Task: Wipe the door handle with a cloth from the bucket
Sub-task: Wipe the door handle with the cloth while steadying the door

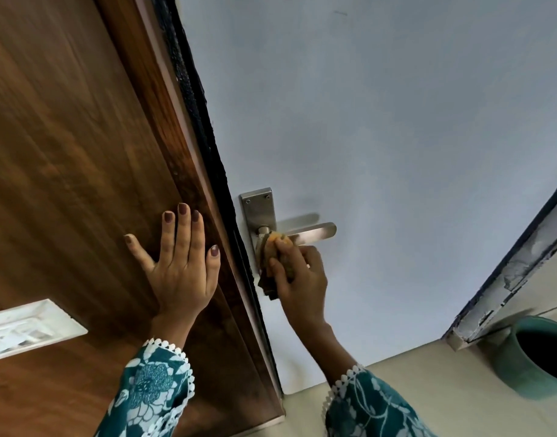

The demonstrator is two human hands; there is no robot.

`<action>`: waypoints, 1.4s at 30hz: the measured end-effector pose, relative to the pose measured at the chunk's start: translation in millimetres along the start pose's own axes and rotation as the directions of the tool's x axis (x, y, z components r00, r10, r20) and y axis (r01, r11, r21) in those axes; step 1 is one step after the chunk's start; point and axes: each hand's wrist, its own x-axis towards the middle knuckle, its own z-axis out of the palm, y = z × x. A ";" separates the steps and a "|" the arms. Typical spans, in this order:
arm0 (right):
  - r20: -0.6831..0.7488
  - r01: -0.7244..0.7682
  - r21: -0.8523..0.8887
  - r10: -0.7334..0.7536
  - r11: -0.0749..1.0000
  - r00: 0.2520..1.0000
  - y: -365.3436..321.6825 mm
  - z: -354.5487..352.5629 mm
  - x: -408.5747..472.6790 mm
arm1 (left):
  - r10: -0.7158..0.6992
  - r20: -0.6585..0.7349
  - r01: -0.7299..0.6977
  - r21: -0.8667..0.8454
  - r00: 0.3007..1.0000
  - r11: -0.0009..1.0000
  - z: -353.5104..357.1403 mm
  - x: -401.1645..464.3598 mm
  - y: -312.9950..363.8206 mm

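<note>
A silver lever door handle (315, 231) with a metal backplate (258, 209) is mounted on a pale grey door (381, 137). My right hand (299, 275) grips a small orange-brown cloth (278, 244) and presses it against the handle's base, by the backplate. The cloth's lower end hangs below my fingers. My left hand (179, 263) lies flat with fingers spread on the brown wooden panel (65, 168) beside the door's edge. A teal bucket (535, 354) stands on the floor at the lower right; its inside looks dark.
A black strip (204, 127) runs between the wooden panel and the door. A white switch plate (28, 329) sits on the wood at the lower left. A chipped door frame (516, 269) stands at the right above the beige floor (428, 383).
</note>
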 end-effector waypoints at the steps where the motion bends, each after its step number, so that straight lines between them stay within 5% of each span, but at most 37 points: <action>1: 0.007 0.010 -0.018 -0.010 1.000 1.000 5.4 -6.5 2.2 | 0.001 0.002 -0.001 -0.003 1.000 1.000 -0.2 -0.1 -0.4; 8: -0.169 -0.188 0.062 0.196 0.980 0.966 35.7 -44.4 25.8 | 0.007 0.000 -0.007 0.006 1.000 1.000 1.6 -0.7 0.4; 19: 0.111 0.251 -0.245 -0.230 0.937 0.967 1.5 -0.4 -3.2 | 0.013 0.037 -0.012 -0.027 0.999 1.000 -0.5 -2.2 -3.5; 26: -0.096 -0.126 -0.105 0.116 0.986 0.989 51.7 -48.1 20.2 | 0.012 0.008 -0.012 -0.016 1.000 1.000 4.1 -3.1 -2.2; 38: 0.096 0.303 -0.280 -0.287 0.911 0.953 -4.2 4.1 -2.5 | 0.013 0.018 -0.013 -0.017 1.000 1.000 0.6 -1.9 -2.2; 40: 0.119 0.280 -0.249 -0.257 0.927 0.959 8.1 -4.5 0.9 | 0.011 0.014 -0.011 -0.015 1.000 1.000 1.1 -2.2 -2.6; 42: 0.073 0.107 -0.179 -0.095 0.978 0.993 23.2 -18.0 8.1 | 0.013 0.009 -0.013 -0.020 1.000 1.000 2.0 -2.7 -2.8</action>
